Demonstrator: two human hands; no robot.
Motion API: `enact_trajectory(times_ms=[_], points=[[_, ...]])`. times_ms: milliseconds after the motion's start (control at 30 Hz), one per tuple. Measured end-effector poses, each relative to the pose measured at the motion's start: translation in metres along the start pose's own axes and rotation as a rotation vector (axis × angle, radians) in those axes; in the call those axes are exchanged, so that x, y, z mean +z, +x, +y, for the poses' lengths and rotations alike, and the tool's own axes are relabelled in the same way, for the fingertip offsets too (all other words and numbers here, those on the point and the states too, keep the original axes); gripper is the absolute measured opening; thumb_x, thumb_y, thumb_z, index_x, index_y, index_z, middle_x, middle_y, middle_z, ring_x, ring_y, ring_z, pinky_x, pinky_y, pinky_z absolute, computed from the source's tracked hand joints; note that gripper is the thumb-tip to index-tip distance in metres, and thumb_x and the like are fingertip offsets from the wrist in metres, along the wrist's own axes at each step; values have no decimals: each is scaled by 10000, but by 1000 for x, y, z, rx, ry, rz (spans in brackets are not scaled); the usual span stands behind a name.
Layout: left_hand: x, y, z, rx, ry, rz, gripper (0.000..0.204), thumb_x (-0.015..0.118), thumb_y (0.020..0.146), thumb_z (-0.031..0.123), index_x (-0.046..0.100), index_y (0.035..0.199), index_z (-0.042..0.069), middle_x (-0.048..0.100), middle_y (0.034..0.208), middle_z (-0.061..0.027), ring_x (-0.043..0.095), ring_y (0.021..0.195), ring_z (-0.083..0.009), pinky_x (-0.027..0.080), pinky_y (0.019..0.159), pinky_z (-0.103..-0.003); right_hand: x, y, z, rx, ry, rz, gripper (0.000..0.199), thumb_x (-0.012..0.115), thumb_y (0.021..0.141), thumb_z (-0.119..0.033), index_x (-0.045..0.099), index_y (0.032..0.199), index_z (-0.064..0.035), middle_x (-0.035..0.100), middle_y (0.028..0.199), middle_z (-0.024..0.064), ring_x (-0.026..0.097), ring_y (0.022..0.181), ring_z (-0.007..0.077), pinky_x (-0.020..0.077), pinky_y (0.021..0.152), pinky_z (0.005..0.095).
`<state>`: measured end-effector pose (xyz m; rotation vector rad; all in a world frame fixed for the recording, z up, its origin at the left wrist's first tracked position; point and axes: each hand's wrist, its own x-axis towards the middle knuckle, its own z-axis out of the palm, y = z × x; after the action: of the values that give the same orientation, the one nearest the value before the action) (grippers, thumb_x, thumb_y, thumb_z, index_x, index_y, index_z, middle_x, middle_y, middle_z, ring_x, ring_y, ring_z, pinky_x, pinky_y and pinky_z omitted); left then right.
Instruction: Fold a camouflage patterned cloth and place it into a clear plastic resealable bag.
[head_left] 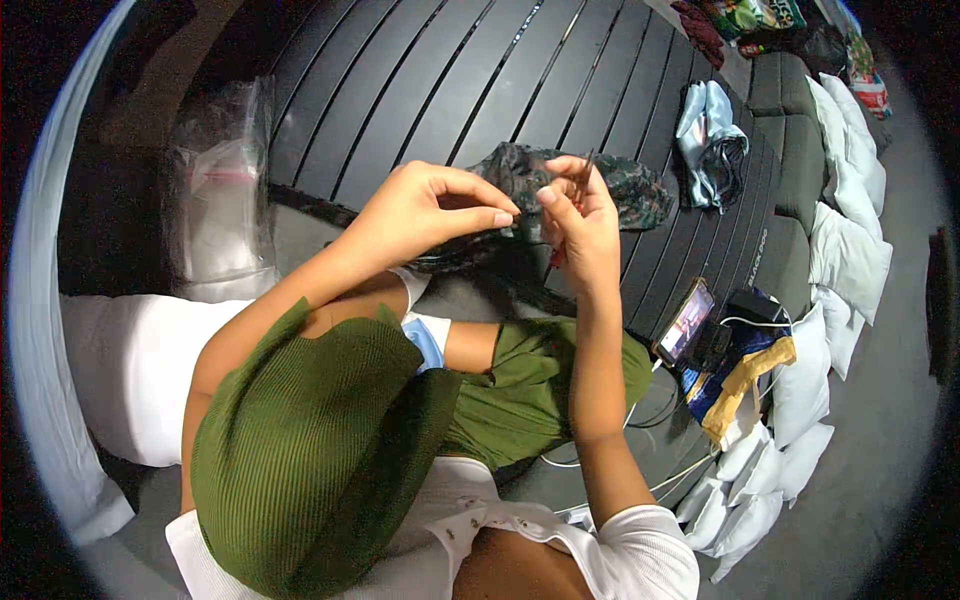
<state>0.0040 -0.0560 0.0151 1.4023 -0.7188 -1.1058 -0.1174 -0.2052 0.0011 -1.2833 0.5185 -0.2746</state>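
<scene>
Over the near edge of a black slatted table lies a dark, floral-patterned cloth (642,192), bunched and partly hidden behind my hands. My left hand (425,212) is closed in a pinch, thumb against index finger, in front of the cloth; what is between the fingertips is too small to make out. My right hand (588,235) is raised just to the right, its fingers curled around a small red-handled tool (556,258). A thin dark point of it sticks up past the fingers. Most of the tool is hidden, so its exact kind is unclear.
The slatted table (420,75) stretches away ahead. Folded light-blue and dark cloth (712,145) lies on its right side. Clear plastic bags (220,200) stand at left. A phone (686,322) with cables leans at right, beside several white pillow-like packs (848,255). Green fabric covers my legs.
</scene>
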Motion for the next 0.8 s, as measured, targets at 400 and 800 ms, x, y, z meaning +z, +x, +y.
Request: enact_trajectory(times_ms=[400,800], points=[[-4,2,-12,-78,-115,130,171,607,822,176,639,881,19,521,620,86,360,539,30,264,470,-136,6,-29,-33,111,-454,-20,336,596,822,-211,461,1052,-7,501,548,27,449,478,74,354,435,248],[4,15,-3,-77,-46,54,171,599,826,157,633,885,-1,503,607,88,369,540,23,282,470,-150,10,-39,-63,202,-907,-86,257,644,770,-216,593,813,33,492,516,30,410,468,66,325,427,238]])
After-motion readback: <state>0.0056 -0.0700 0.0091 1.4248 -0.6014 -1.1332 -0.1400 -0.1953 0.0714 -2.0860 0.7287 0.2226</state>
